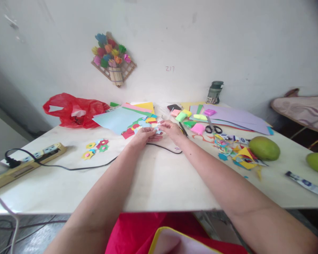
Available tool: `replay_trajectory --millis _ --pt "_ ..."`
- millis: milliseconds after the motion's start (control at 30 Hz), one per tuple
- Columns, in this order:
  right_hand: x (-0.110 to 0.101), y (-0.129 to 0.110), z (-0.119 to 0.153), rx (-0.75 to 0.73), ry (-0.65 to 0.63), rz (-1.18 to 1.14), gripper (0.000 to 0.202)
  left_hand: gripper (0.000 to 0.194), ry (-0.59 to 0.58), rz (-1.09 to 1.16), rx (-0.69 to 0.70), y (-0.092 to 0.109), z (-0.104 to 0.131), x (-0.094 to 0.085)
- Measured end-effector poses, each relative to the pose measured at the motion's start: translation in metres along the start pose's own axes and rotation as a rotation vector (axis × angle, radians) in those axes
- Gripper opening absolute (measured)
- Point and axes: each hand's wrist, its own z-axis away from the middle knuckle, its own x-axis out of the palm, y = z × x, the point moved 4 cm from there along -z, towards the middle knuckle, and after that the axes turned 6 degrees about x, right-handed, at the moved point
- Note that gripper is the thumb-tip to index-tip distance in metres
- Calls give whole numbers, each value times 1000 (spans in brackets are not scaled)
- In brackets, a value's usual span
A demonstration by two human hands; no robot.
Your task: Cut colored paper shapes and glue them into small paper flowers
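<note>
Over the middle of the table, my left hand (145, 137) is closed on a small light-blue paper piece (158, 132), perhaps a flower cut-out. My right hand (171, 129) meets it from the right, thumb and fingers pinched at a small whitish bit (159, 123) above the blue paper. That bit is too small and blurred to name. Just behind my left hand lie red, green and yellow paper cut-outs (137, 126). Several finished paper flowers (103, 145) with coloured centres rest on the table to the left.
Left: a red plastic bag (76, 109) and a power strip (37, 160), its black cable (79, 168) crossing the table. Right: soft clay packs (198, 128), scissors (213, 127), paper scraps (243, 158), a green mango (264, 148), a glue tube (306, 184) and purple paper sheets (235, 116).
</note>
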Motion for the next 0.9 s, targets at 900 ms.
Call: replay_trajectory --millis 900 --pt "3 6 4 353 -28 -150 28 14 -18 -4 8 1 1 3"
